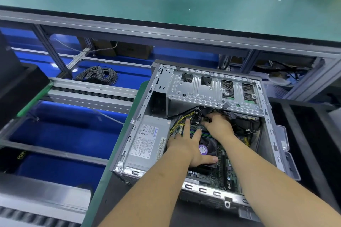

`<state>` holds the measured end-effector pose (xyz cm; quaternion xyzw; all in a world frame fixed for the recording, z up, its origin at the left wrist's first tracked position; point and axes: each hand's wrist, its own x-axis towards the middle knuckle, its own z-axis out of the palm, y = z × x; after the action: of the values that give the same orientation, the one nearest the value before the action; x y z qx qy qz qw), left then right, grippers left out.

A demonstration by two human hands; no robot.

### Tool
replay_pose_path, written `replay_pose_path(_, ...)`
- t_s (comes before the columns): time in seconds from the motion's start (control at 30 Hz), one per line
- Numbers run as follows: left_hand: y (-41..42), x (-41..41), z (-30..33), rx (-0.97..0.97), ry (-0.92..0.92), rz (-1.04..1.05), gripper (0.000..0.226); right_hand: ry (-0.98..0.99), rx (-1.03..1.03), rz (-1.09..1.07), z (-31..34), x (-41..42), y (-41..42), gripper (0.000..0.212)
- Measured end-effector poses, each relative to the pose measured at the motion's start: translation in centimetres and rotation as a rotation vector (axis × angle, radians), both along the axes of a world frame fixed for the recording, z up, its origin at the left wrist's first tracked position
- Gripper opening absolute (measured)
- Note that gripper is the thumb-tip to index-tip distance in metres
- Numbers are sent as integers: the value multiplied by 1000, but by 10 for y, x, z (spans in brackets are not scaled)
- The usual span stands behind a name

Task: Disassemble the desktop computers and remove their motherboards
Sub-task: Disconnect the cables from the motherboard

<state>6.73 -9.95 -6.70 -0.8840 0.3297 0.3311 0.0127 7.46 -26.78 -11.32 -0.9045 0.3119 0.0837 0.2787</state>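
Head view: open computer case lying on its side, motherboard under both hands. Left hand, fingers spread flat, rests on the cooling fan; power supply just left of it. Right hand, fingers curled, pinches cables beyond the fan.

Silver-grey computer case, green motherboard, purple fan sticker, yellow wires, teal bench top.

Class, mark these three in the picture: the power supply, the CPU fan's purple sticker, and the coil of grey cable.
Power supply (145, 142), head view, on its white label.
Purple sticker (203, 149), head view, at its centre on the fan hub.
Coil of grey cable (97, 75), head view, on the bundled loops.
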Motion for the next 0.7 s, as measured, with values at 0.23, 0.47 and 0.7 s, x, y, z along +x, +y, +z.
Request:
replay_pose_path(0.23,0,0,1,2,7,-1,114,16,9,33,-1,1,-4,57)
replay_pose_path(0.47,0,0,2,2,23,7,114,29,24,41,0,2,-3,60)
replay_pose_path(0.7,0,0,1,0,17,4,114,-11,33,19,-7,1,-2,49)
